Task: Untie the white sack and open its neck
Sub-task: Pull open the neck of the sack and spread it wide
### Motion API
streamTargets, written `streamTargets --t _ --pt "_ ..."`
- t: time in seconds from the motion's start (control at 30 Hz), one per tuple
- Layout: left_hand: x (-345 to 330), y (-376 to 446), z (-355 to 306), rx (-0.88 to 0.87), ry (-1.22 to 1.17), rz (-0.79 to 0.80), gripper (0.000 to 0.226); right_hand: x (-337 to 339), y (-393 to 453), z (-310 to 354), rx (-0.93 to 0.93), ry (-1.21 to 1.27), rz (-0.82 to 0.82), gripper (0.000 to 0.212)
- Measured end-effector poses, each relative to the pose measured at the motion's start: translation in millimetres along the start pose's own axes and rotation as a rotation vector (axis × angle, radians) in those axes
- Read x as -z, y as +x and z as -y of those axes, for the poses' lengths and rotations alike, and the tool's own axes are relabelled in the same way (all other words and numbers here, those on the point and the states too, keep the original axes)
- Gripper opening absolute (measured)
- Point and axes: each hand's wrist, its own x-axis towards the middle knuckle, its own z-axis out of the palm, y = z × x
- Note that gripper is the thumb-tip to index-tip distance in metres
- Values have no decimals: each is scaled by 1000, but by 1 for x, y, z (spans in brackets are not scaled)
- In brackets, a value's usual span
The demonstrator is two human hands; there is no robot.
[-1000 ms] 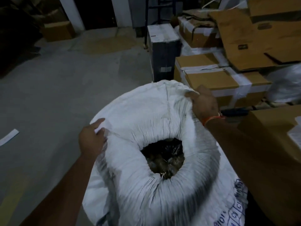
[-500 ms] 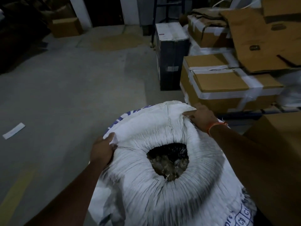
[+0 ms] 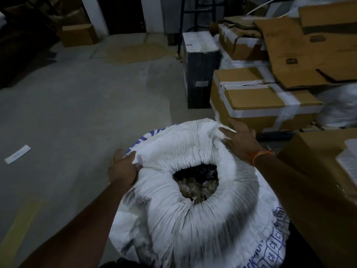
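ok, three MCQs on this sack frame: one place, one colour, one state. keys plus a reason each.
1. Where do the hands sit on the white woven plastic sack?
A both inside the mouth
B on opposite sides of the rolled rim
C both on the printed side

2. What colour is the band on the right wrist?
A orange
B green
C black

3. What state is the sack's neck in?
A tied shut
B taped over
C open

Key: B, the left hand and right hand grip cloth either side of the rim; A, the orange wristband; C, the brownish contents show through the mouth.
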Motion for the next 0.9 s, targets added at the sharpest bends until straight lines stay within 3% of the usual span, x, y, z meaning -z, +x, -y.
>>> streamTargets --t 0.13,0.2,0.27,0.37,0.4,0.5,0.6,0.7,0.8,0.87,0.9 --pt "44 -61 -18 -398 -292 -416 23 15 -81 13 199 65 -389 42" --pt "61 -110 -18 -671 -331 -377 20 9 -137 9 386 38 -429 45" --pt "57 -149 -7 -949 -275 -133 25 -5 -186 2 552 8 -333 65" --pt "27 -175 12 -1060 129 337 105 -27 -221 -3 620 -100 -24 106" --pt "17 -177 13 -1080 323 384 120 -28 -222 -1 624 -159 72 115" --pt "1 -183 -2 -1134 635 234 112 -29 -223 21 671 -269 247 126" --pt "1 -187 -15 -1152 652 133 109 -37 -233 50 702 -306 223 100" --pt "12 -197 -12 -1201 405 -54 86 -36 -241 56 680 -245 -16 65" --pt "30 -211 -15 -1212 275 -163 71 -26 -245 41 684 -184 -167 57" --pt "33 -220 -10 -1251 283 -116 71 -22 -257 24 717 -207 -70 43" --pt "33 -226 -5 -1255 312 19 81 -21 -265 14 722 -219 15 36"
